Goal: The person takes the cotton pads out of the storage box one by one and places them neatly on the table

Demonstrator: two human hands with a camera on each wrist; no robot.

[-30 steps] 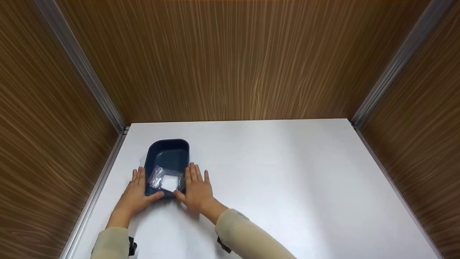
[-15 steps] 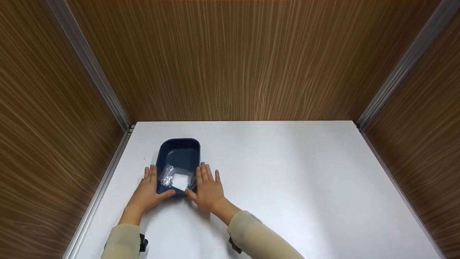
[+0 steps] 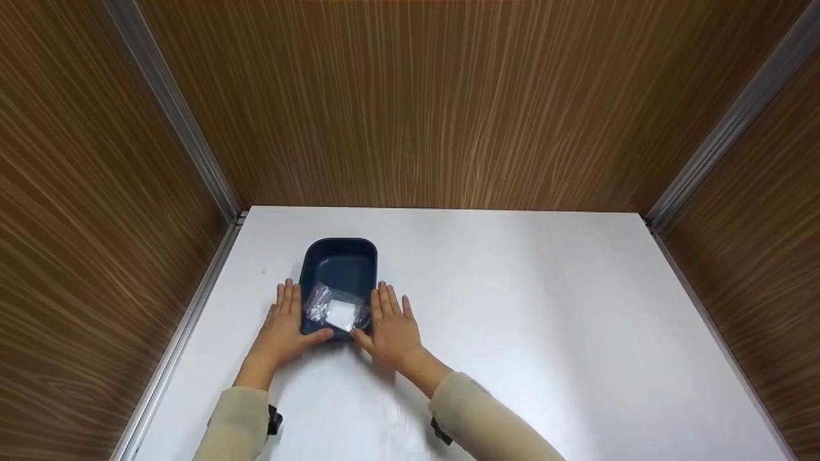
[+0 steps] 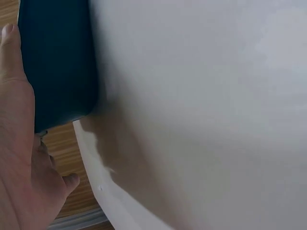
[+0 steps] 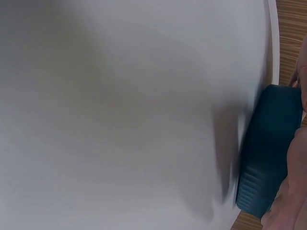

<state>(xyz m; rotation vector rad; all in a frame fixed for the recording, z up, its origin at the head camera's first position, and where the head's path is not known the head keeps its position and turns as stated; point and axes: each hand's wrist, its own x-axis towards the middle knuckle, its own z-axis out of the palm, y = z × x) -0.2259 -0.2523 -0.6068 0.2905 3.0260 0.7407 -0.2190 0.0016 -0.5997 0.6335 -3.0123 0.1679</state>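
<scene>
A dark blue tray with rounded corners stands on the white table, left of the middle. Inside its near half lies a clear plastic bag with a flat white square showing in it. My left hand touches the tray's left side with straight fingers, thumb along the near rim. On the right side my right hand presses likewise, its thumb close to the left thumb. In the left wrist view the tray's wall is beside the left hand; the right wrist view shows its other wall.
Brown wood-grain panels enclose the white table at the back and both sides. Grey metal posts stand in the back corners. Black straps show at the beige sleeves.
Both hands and the tray between them have slid to the right across the table. The bag has travelled along inside the tray. The head view has shifted slightly too.
</scene>
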